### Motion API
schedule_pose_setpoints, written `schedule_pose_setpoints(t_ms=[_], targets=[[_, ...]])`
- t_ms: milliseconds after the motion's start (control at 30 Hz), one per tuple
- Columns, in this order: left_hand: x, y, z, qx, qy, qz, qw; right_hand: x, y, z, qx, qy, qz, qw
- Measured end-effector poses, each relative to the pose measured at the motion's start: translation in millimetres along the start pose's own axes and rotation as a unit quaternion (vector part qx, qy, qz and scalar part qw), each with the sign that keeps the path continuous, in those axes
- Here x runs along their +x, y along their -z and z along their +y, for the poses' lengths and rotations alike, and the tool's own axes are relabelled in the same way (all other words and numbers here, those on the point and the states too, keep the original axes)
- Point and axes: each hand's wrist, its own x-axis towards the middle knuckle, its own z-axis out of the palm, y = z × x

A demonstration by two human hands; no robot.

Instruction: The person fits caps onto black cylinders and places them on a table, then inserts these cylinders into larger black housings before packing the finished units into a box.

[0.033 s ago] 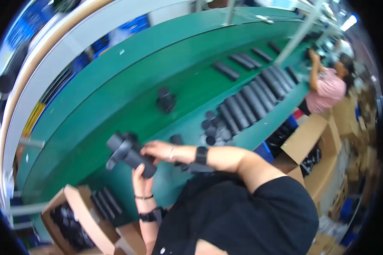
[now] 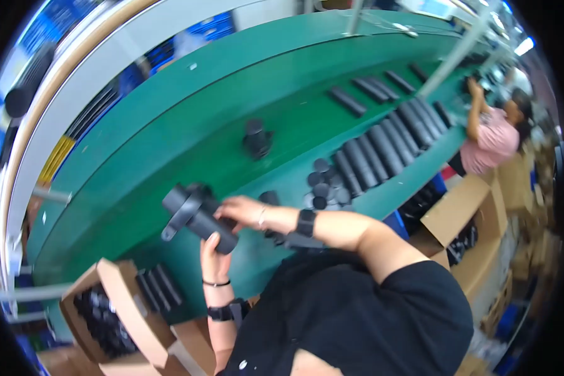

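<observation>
My left hand (image 2: 214, 260) is wrapped round the lower end of a black tube-shaped device (image 2: 203, 220). The device is tilted, with a wide collar round its middle and a small bracket at its left side. From the right, my right hand (image 2: 241, 211) reaches to its upper side with bent fingers near the lower end; what those fingertips grip is hidden. Beyond my hands, a similar black device (image 2: 256, 139) stands on the green belt. A short black cylinder (image 2: 269, 198) is partly covered by my right forearm.
Round black caps (image 2: 320, 189) lie beside a row of black tubes (image 2: 382, 149) on the green bench. Open cardboard boxes stand at the lower left (image 2: 135, 313) and right (image 2: 460, 213), holding black parts. Several tubes (image 2: 158, 287) lie beside the left box. A co-worker (image 2: 492, 135) works at far right.
The whole view has shifted slightly, so the scene sits a little further right. Both hands stay on the black device, and their hold looks much the same.
</observation>
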Motion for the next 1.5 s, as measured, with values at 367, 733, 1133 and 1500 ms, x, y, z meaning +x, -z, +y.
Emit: schedule_pose_setpoints(t_ms=[367,733,1133,1500], targets=[[-15.4,128.4,80.8,0.547,-0.084,0.370,0.746,106.0,32.9,-61.2,-0.693,0.233,0.174,0.660],[88.0,182.9,169.1,0.790,-0.134,0.346,0.488,127.9,40.4,-53.1,-0.729,0.243,0.201,0.608],[147.6,228.6,178.2,0.843,-0.156,0.279,0.433,2.0,114.0,103.1,-0.409,-0.124,0.164,0.889],[8.0,64.8,5.4,0.356,0.043,0.051,0.932,-9.6,-4.5,26.9,-0.403,0.117,-0.011,0.908]])
